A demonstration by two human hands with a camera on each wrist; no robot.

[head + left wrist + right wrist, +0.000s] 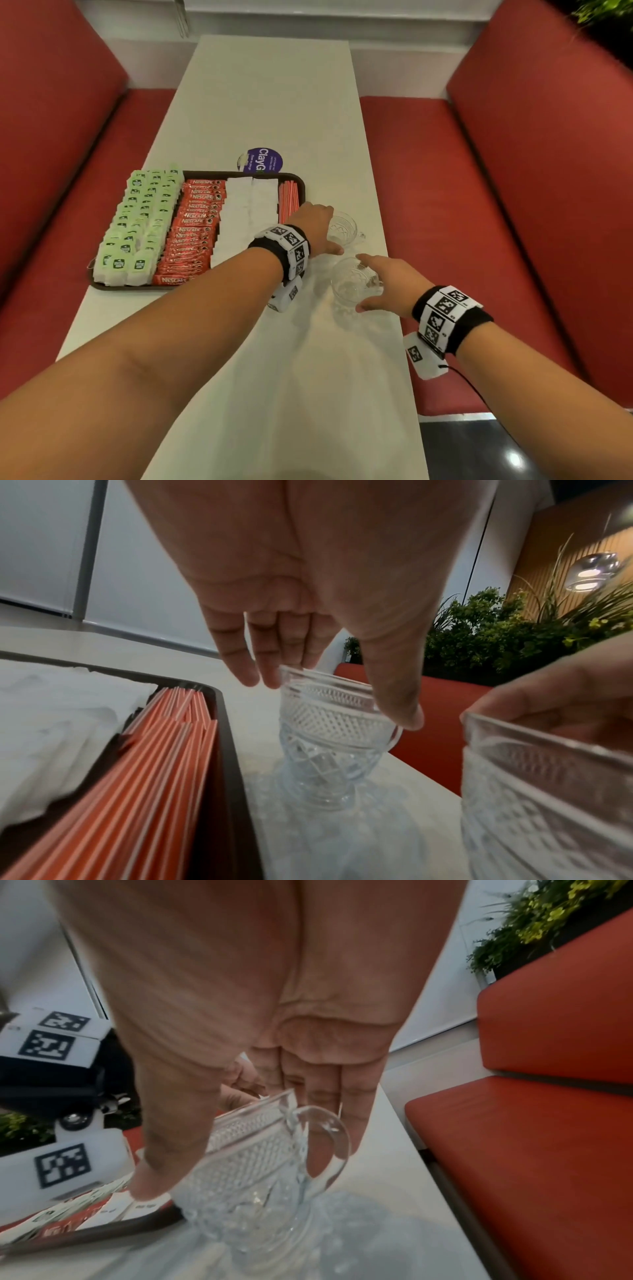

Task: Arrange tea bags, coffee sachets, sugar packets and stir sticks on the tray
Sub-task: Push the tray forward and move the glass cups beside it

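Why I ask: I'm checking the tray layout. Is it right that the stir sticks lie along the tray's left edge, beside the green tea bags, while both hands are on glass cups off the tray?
Not quite. The head view shows the stir sticks along the tray's right edge, beside the white sugar packets. The green tea bags fill the left side. The rest holds: left hand and right hand are on glass cups off the tray.

Green-and-white tea bags point(137, 233), red Nescafé coffee sachets point(191, 233), white sugar packets point(243, 209), red-and-white striped stir sticks point(289, 202), dark brown tray point(301, 185), clear diamond-cut glass mugs point(342, 226).
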